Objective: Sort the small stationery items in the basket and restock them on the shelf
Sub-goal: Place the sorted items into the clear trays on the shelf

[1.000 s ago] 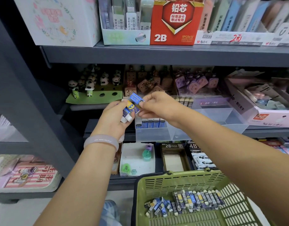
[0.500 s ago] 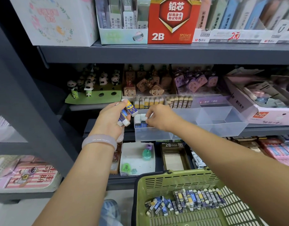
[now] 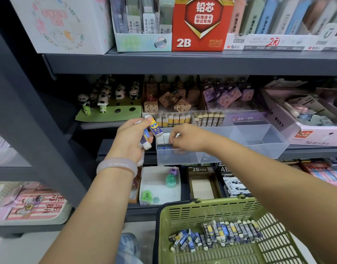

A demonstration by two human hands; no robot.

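My left hand grips a small bunch of blue-and-white erasers just left of a clear plastic bin on the middle shelf. My right hand reaches into the bin's left front corner, fingers curled over a row of upright blue erasers; what it pinches is hidden. More erasers stand in a row along the bin's back. A green basket at the bottom right holds several loose erasers.
Panda figures, brown and purple figurines stand behind the bin. A pink box sits to its right. Below are a white tray and a 2B box. The upper shelf carries a red 2B carton.
My right hand took an eraser from the bunch in my left hand and moved down into the bin's front-left corner. My left hand stayed beside the bin.
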